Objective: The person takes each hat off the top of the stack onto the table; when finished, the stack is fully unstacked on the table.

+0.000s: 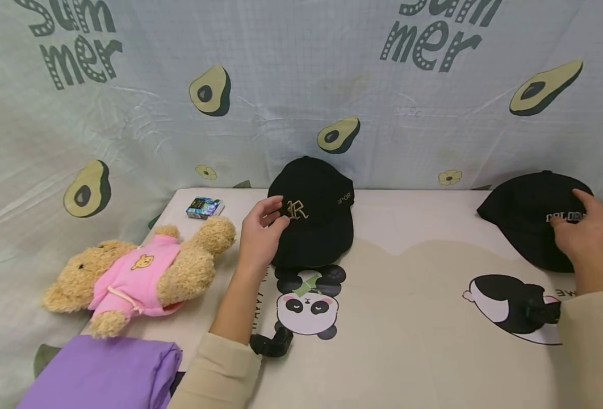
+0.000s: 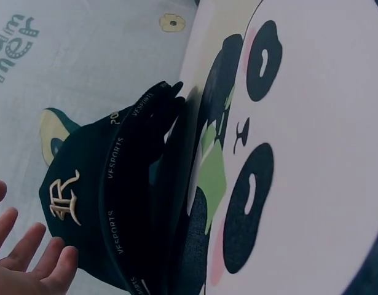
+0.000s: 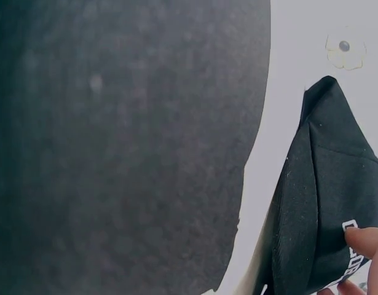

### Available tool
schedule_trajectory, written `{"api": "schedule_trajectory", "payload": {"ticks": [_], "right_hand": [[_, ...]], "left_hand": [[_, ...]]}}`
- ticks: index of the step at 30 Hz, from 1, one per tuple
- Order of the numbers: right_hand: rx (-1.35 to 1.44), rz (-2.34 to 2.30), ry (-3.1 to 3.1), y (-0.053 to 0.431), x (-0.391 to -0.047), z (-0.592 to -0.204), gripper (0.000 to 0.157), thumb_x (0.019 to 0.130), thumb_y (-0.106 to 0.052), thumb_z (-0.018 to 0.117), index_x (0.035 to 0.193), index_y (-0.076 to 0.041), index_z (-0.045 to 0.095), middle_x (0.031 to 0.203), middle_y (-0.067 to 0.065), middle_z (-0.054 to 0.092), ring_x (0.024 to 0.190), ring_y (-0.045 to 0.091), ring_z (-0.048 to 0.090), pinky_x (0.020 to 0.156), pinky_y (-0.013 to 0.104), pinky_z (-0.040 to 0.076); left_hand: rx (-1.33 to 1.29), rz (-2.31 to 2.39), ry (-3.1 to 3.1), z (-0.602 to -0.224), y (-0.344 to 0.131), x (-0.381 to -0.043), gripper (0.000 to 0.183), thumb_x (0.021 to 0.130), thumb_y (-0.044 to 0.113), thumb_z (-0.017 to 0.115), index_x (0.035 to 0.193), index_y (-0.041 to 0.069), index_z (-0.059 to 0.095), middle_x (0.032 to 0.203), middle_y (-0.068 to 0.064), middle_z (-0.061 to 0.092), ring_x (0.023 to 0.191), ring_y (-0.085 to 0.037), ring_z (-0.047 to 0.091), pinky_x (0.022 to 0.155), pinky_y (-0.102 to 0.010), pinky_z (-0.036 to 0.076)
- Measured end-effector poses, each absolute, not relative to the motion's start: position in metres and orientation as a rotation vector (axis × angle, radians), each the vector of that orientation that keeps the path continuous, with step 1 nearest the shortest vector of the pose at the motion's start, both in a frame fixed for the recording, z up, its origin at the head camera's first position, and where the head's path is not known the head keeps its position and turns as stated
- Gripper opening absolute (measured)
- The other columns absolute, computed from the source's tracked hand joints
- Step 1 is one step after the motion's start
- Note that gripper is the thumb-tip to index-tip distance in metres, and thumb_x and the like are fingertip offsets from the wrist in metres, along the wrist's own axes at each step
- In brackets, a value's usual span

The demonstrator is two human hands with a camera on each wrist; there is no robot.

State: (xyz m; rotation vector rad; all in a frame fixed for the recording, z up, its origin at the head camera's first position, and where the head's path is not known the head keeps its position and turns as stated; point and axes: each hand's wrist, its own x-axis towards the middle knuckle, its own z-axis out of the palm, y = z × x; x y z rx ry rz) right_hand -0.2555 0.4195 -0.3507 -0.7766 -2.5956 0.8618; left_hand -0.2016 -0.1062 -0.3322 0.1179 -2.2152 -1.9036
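Observation:
My left hand (image 1: 262, 233) is at the left side of a black baseball cap (image 1: 314, 227) with a gold letter emblem on its front. In the left wrist view the fingers (image 2: 29, 246) are spread and bent loosely beside the crown, holding nothing. At the far right, my right hand (image 1: 590, 230) rests on a second black cap (image 1: 521, 210) with white lettering. Its thumb lies on the lettering and the index finger reaches up the crown. In the right wrist view, the thumb (image 3: 364, 239) touches this cap's front (image 3: 342, 184); other fingertips show at the bottom edge.
A teddy bear in a pink hoodie (image 1: 138, 272) lies on its back at the left. Behind it sits a small blue patterned box (image 1: 204, 208); a folded purple cloth (image 1: 97, 372) is at the front left. A printed curtain (image 1: 281, 85) hangs behind the table (image 1: 409, 318).

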Motion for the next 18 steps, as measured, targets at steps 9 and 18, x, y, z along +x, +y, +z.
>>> {"api": "schedule_trajectory", "payload": {"ticks": [9, 18], "right_hand": [[-0.805, 0.862, -2.577, 0.443, -0.270, -0.368, 0.066, 0.106, -0.010, 0.041, 0.167, -0.015, 0.014, 0.171, 0.027, 0.007, 0.157, 0.049, 0.009, 0.124, 0.066, 0.016], [-0.811, 0.849, -2.584, 0.462, -0.280, -0.380, 0.067, 0.107, -0.013, 0.042, 0.167, -0.018, 0.013, 0.172, 0.025, 0.005, 0.158, 0.048, 0.008, 0.122, 0.067, 0.017]], "left_hand": [[0.260, -1.908, -2.230, -0.334, -0.109, -0.201, 0.045, 0.098, 0.010, 0.063, 0.143, 0.014, 0.059, 0.148, -0.009, 0.053, 0.139, -0.029, 0.051, 0.116, -0.048, 0.043], [0.308, -1.920, -2.214, -0.341, -0.113, -0.206, 0.044, 0.098, 0.010, 0.063, 0.142, 0.012, 0.058, 0.146, -0.012, 0.054, 0.139, -0.032, 0.051, 0.116, -0.048, 0.043]]}}
